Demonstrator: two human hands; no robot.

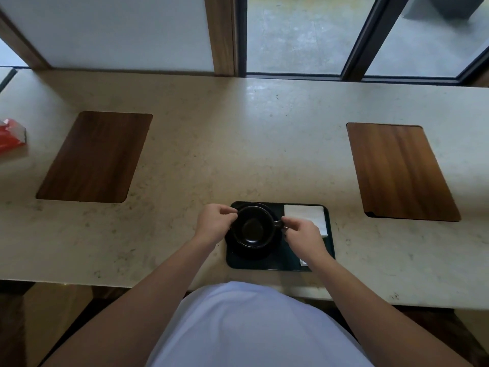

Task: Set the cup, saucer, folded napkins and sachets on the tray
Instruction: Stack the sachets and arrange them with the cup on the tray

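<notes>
A dark rectangular tray point(267, 264) lies at the counter's near edge. On its left half a black cup point(254, 228) stands upright on a black saucer point(264, 254). My left hand point(215, 223) pinches the cup's left rim. My right hand point(304, 235) grips the cup's handle on the right. White folded napkins point(308, 215) lie on the tray's far right part. A white sachet point(303, 262) shows at the near right edge, mostly hidden under my right wrist.
Two wooden boards are set in the beige stone counter, one at the left point(96, 157) and one at the right point(399, 172). A red packet point(10, 135) lies at the far left edge. Windows stand behind the counter.
</notes>
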